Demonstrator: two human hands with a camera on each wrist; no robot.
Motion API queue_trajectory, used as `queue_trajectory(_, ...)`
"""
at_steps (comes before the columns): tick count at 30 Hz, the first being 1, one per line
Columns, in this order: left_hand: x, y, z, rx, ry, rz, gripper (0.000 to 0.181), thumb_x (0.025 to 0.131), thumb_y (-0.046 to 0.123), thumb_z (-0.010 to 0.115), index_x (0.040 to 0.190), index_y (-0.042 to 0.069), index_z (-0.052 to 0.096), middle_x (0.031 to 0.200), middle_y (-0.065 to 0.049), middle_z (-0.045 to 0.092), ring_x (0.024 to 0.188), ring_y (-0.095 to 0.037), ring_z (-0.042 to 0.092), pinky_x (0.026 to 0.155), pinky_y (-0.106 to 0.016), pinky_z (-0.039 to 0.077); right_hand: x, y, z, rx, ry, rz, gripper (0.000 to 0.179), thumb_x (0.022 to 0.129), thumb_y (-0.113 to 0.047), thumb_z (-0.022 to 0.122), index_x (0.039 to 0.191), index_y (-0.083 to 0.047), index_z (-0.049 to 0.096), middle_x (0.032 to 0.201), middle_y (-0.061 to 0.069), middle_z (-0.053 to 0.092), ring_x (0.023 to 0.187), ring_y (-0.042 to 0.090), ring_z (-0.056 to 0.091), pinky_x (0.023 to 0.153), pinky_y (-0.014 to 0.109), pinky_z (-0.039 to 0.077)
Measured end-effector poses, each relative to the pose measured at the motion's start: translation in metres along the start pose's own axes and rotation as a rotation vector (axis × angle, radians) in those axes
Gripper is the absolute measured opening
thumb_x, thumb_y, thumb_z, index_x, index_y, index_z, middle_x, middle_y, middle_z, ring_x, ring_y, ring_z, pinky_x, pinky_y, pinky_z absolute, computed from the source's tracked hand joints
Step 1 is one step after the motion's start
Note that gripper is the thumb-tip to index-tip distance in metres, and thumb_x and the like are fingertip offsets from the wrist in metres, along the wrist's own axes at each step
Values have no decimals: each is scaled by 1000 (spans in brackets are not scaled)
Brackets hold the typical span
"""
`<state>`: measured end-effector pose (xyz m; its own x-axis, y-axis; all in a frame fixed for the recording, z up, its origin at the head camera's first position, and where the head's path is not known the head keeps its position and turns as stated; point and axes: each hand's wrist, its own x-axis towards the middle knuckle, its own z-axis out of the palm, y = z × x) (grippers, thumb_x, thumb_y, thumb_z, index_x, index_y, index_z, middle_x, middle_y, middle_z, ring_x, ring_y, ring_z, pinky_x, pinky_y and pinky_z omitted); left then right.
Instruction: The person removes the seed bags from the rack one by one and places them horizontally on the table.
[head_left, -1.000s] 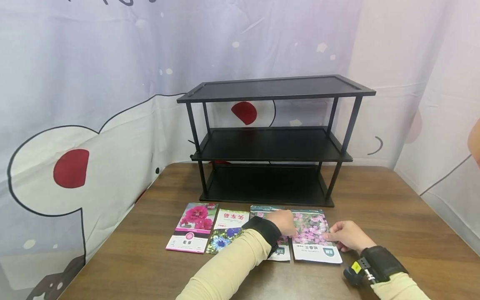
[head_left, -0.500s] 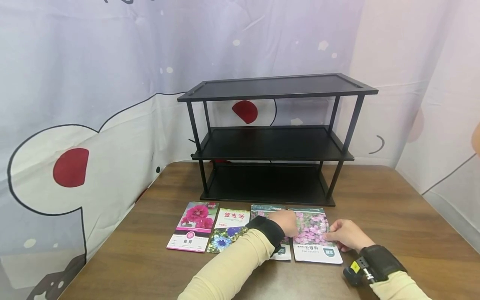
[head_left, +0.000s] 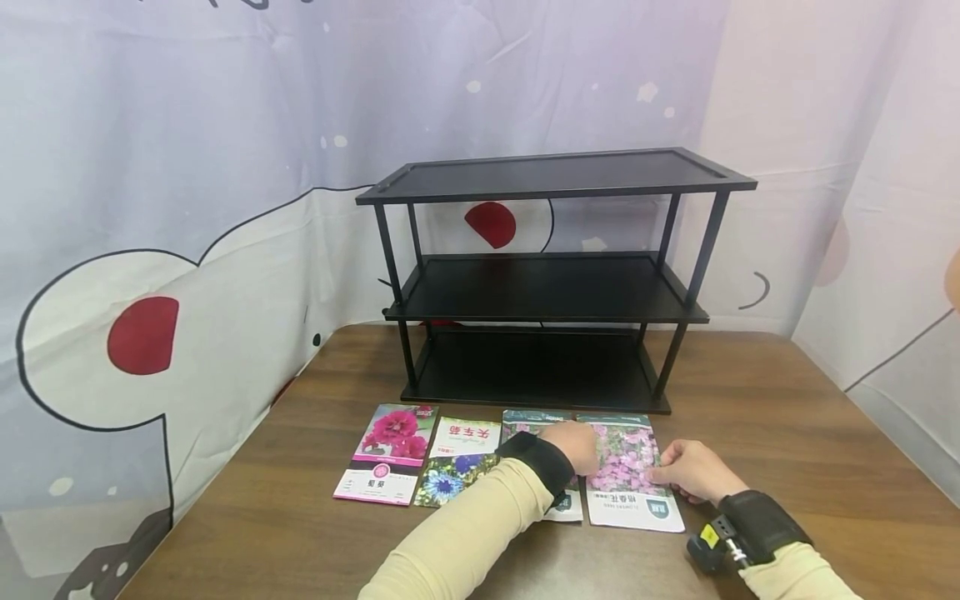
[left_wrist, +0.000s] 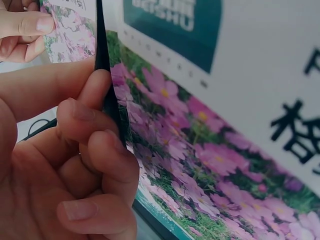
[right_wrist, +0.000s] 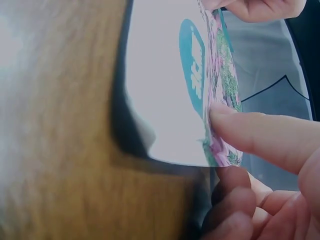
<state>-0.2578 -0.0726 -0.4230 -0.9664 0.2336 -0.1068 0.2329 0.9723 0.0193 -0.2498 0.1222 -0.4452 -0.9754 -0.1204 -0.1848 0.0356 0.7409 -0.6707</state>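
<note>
Four-cornered pink-flower seed packet, rightmost in a row, lies on the table with a hand at each side edge. My right hand pinches its right edge; in the right wrist view the thumb lies on the printed face, other fingers curled at the edge. Reaching across a similar seed packet, my left hand holds the rightmost packet's left edge. In the left wrist view its fingers are curled beside the large, close pink-flower packet; the exact grip is partly hidden.
A magenta-flower packet and a blue-flower packet lie to the left, the latter partly behind the left sleeve. A black three-tier rack stands behind the row on the wooden table. Printed cloth hangs behind.
Both hands stay almost in place at the rightmost packet. My left hand has shifted very slightly to the right; the packets lie as before.
</note>
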Motion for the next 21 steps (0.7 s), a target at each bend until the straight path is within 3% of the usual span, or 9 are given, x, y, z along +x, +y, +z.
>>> queue_trajectory(7,-1,4,-2,21,-12,2,13,78,30,65,74,18,69,70,5,60,56,-12,51,53,-28,44,-1,1,1,-7,8,14,32,73,-22,77,79,-4,52,66,5,49,55,16,46,47,27,41)
queue_trajectory(15,0,8,-3,71,15,17,18,79,35,63,74,19,70,75,7,64,59,-11,50,56,-29,45,-1,3,0,-18,22,1,46,71,-27,79,89,0,47,69,8,47,57,18,46,48,29,44)
queue_trajectory(21,2,7,3,66,10,16,18,79,34,65,71,19,68,73,7,63,58,-11,50,55,-29,44,-1,4,4,-57,52,-44,44,70,-26,78,85,-3,43,70,8,45,58,20,45,49,30,40)
